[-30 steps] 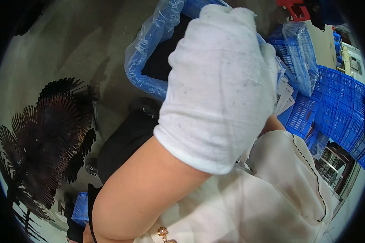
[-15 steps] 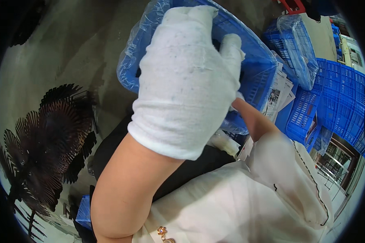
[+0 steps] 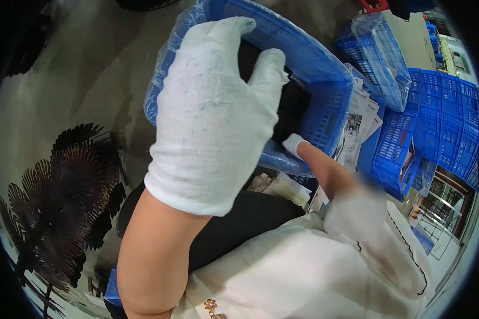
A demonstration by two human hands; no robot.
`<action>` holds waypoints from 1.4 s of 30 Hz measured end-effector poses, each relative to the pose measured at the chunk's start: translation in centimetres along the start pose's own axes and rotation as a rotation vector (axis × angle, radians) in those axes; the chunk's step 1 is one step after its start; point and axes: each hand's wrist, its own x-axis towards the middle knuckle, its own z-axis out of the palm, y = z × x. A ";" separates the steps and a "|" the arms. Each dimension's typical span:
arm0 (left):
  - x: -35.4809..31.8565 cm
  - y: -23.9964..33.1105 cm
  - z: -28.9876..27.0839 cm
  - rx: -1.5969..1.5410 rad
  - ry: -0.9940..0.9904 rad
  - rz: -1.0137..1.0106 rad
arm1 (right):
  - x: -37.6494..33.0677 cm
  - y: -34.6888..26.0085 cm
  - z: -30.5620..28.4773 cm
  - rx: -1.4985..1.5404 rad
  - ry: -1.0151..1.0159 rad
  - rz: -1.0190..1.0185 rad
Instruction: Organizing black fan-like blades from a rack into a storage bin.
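Head view: from where I stand, the left hand (image 3: 213, 117), in a white glove, hangs over the near-left part of a blue crate (image 3: 324, 114), thumb spread well away from the bent fingers. Nothing shows in that wide gap, though the palm faces away from me. The right hand (image 3: 294, 144), gloved too, reaches in over the near rim; its fingers are lost against the black things (image 3: 292, 103) lying inside the crate, so I can't tell whether they grip anything.

Those black things seem the likeliest source of trouble. Dark on dark, they run together, and with the left glove blocking part of the view, fingers could close on the wrong piece or on two at once. The clear plastic liner (image 3: 165, 64) is bunched loosely over the rim; a wrist dragging across it could pull it inward or get caught in its folds. The left thumb's tip looks ragged, and loose cloth might snag on an edge. Beside the crate, the fanned papers (image 3: 359, 119) lie near the right forearm, so a careless elbow could scatter them. The crumpled bag (image 3: 287, 189) by the knee could slide, too.
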 end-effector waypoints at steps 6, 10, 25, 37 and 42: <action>0.4 1.0 -0.3 -0.048 -0.076 -0.049 | -0.8 0.5 2.9 -0.070 0.070 0.048; -0.3 0.6 0.0 0.071 0.011 0.046 | -5.0 5.4 2.2 0.525 0.402 -0.559; 0.0 -0.1 -0.4 0.025 -0.071 -0.008 | -9.6 10.4 -6.7 0.213 -0.209 -0.241; -0.2 0.6 0.0 0.061 -0.109 -0.058 | -12.1 5.8 -9.6 0.837 -0.081 -0.103; -0.2 0.6 -0.1 0.098 -0.132 -0.122 | -10.7 4.4 -8.6 0.786 -0.002 -0.109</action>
